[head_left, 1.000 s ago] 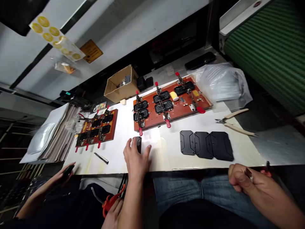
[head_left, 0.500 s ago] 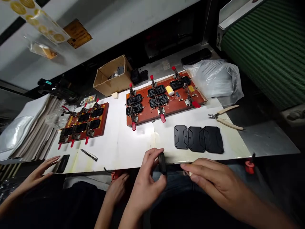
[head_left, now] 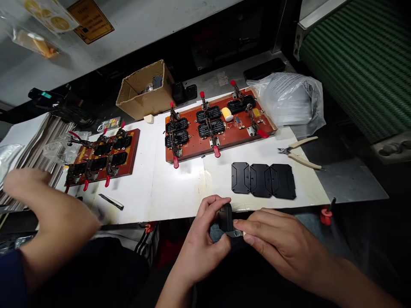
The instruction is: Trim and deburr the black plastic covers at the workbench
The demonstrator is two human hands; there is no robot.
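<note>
At the near edge of the white table (head_left: 180, 192), your left hand (head_left: 201, 241) grips a black part (head_left: 225, 216) and your right hand (head_left: 276, 244) pinches its lower end. Beyond lie plates (head_left: 263, 180), a jig (head_left: 224, 139), and a box (head_left: 141, 100) holding dark pieces (head_left: 156, 81).

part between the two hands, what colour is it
Black; the part shows best in the head view.

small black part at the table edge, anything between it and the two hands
Nothing visible. The left hand pinches the small black part between thumb and fingers, and the right hand touches its lower right edge with its fingertips. The co-worker's arm is well off to the left.
</note>
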